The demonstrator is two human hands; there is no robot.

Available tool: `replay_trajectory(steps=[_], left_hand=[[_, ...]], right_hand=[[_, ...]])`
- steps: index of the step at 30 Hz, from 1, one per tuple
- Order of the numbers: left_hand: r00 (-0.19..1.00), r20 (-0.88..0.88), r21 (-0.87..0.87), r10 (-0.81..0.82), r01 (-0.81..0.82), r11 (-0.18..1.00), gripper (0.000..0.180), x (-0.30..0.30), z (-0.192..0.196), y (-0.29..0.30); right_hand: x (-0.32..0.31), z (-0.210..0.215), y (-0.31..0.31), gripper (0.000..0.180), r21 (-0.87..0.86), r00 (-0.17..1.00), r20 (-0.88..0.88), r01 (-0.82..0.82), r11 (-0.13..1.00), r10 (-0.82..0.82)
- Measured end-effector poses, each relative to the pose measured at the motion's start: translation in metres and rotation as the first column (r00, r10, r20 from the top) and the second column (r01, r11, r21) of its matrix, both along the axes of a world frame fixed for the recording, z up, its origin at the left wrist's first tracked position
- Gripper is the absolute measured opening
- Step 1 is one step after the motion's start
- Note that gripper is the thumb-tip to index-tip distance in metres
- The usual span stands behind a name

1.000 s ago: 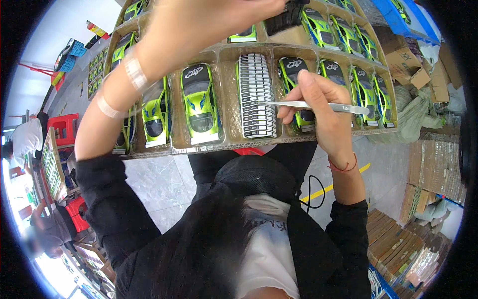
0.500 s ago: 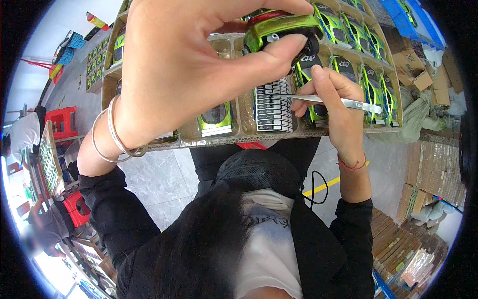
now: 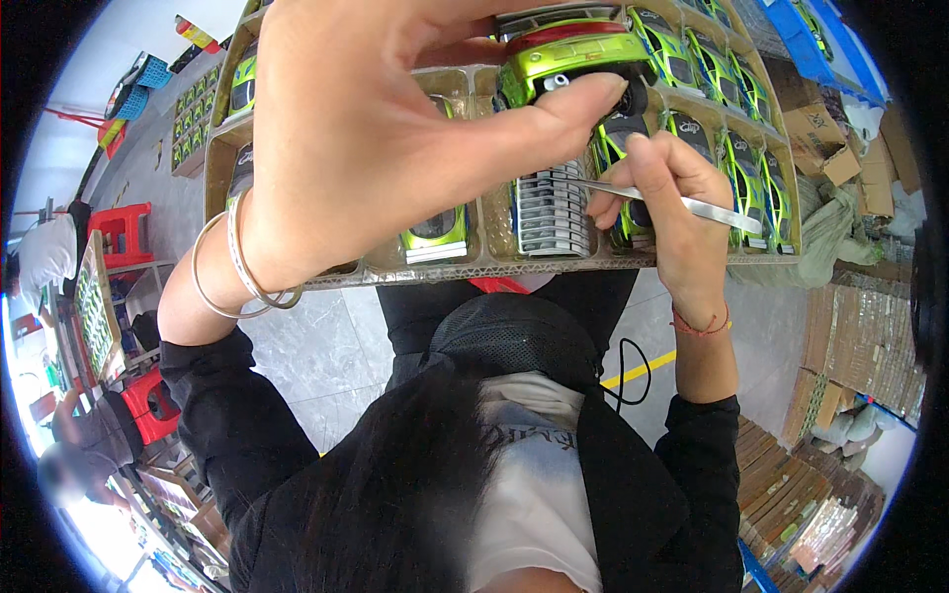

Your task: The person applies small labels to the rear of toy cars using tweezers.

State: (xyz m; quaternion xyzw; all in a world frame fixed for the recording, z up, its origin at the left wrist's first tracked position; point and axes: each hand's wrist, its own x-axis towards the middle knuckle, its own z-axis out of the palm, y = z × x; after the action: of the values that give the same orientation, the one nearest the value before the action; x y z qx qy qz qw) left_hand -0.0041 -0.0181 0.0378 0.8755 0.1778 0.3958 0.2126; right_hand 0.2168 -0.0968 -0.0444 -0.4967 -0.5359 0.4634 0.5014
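My left hand (image 3: 386, 148) is closed around a bright green toy car (image 3: 578, 61), its thumb along the underside, raised above a divided carton (image 3: 593, 264). My right hand (image 3: 682, 208) pinches metal tweezers (image 3: 725, 213); their tips point left at the upper part of a sheet of small label strips (image 3: 551, 223). Whether the tips grip a strip I cannot tell. That sheet lies in a front compartment of the carton. A green toy car (image 3: 435, 229) sits in the compartment to its left, partly under my left hand. More toy cars (image 3: 743, 178) fill compartments on the right.
A blue bin (image 3: 830, 49) stands at the far right, with cardboard boxes (image 3: 825, 128) and stacked flat cardboard (image 3: 860, 326) below it. Red stools (image 3: 121, 232) and another person (image 3: 94, 445) are at the left. A second carton of toy cars (image 3: 196, 119) lies on the floor.
The toy car in my left hand has shifted slightly right and down. My right hand and the tweezers have moved a little to the right. The label sheet now looks paler.
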Motion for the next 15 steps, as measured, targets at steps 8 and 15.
replay_trajectory(steps=[8,15], left_hand=[[0.999,0.035,-0.256,-0.012,0.021,0.967,0.045,-0.003,-0.006,-0.015],[0.992,-0.109,0.000,-0.057,0.057,0.998,0.043,-0.005,-0.003,-0.012]], right_hand=[[0.015,0.026,0.004,0.032,0.495,0.980,-0.100,-0.100,0.863,0.171],[0.016,0.048,0.003,0.032,0.524,0.983,0.013,-0.160,0.837,0.181]])
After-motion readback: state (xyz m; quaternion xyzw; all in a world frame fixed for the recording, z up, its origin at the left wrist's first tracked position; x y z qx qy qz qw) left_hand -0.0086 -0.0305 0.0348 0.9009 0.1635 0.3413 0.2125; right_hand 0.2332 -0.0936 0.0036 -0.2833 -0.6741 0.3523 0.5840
